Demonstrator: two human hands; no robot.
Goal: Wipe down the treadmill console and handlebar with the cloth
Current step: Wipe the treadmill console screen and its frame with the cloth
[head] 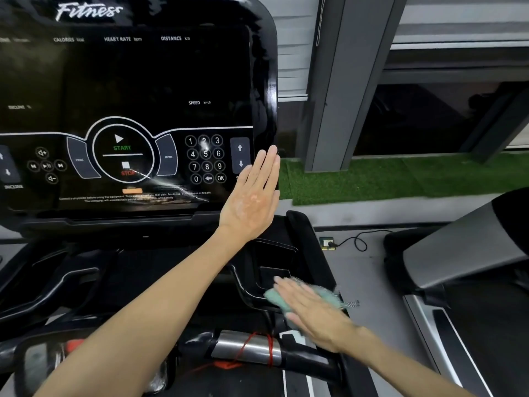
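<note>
The black treadmill console point(128, 110) fills the upper left, its glossy panel showing START, STOP and a number keypad. My left hand point(252, 196) lies flat with straight fingers at the console's lower right corner, by the arrow buttons. Below it, my right hand point(312, 308) presses a pale green cloth point(276, 299) flat onto the black tray and side rail at the console's right. The hand is motion-blurred and covers most of the cloth. The handlebar point(246, 349), with a silver sensor section and a red cord around it, runs across the bottom.
A second treadmill point(458, 267) stands close on the right. Between the machines, a floor socket with a black cable point(352, 242) lies on the grey floor. Green artificial turf point(400, 176) and a grey pillar point(340, 81) are behind.
</note>
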